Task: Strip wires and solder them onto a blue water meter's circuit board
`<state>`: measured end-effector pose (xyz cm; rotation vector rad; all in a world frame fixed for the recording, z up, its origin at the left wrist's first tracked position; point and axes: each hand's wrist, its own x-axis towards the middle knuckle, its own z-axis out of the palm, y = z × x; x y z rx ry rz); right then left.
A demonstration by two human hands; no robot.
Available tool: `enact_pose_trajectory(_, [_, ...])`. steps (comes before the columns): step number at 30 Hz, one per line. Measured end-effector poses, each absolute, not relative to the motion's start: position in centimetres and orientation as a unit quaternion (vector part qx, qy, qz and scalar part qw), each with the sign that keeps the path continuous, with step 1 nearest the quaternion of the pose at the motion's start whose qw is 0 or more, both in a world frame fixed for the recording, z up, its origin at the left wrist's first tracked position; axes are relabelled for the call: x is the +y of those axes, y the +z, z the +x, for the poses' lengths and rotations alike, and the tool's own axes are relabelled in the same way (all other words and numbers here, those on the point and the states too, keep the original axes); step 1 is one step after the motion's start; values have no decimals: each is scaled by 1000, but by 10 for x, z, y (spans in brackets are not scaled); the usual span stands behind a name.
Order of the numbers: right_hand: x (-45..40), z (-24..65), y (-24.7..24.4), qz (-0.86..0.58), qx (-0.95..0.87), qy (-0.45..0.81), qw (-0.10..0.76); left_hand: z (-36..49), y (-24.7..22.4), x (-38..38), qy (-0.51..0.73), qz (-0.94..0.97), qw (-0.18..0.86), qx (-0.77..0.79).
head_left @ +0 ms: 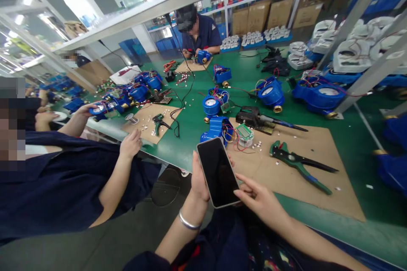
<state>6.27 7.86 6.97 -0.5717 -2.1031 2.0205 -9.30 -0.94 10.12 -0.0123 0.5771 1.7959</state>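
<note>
A dark-screened smartphone point(219, 172) rests tilted in my left hand point(199, 178), whose fingers wrap around its left side and back. My right hand point(257, 194) is at the phone's lower right edge, thumb and index finger apart, with the thumb tip at the screen's corner. Just beyond the phone sits a blue water meter housing point(214, 129) with wires. Near it lies a small green circuit board with a display point(244, 132). Green-handled wire strippers point(299, 165) lie to the right on a cardboard sheet point(345, 190). A soldering iron point(282, 123) rests behind them.
More blue meters point(270, 93) with loose wires stand across the green table point(187, 152). A co-worker point(63, 178) sits close on my left; another person point(202, 29) works opposite. White ring-shaped parts point(352, 48) are stacked at right, beside a slanting metal post point(370, 67).
</note>
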Motion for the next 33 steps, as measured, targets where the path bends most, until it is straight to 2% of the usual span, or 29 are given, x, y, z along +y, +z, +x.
enact_pose_trajectory(7, [75,61,65,-178,-628,755,57,-95,98,-9,762,4,597,252])
enact_pose_trajectory(16, [77,56,59,-155,-621,768,18,-97,87,-11,754,7,616,227])
enact_pose_trajectory(23, [77,53,57,-157,-617,771,5,-97,85,-15,762,-17,579,290])
enact_pose_trajectory(33, [77,52,56,-157,-614,774,6,-103,78,-14,752,-31,600,271])
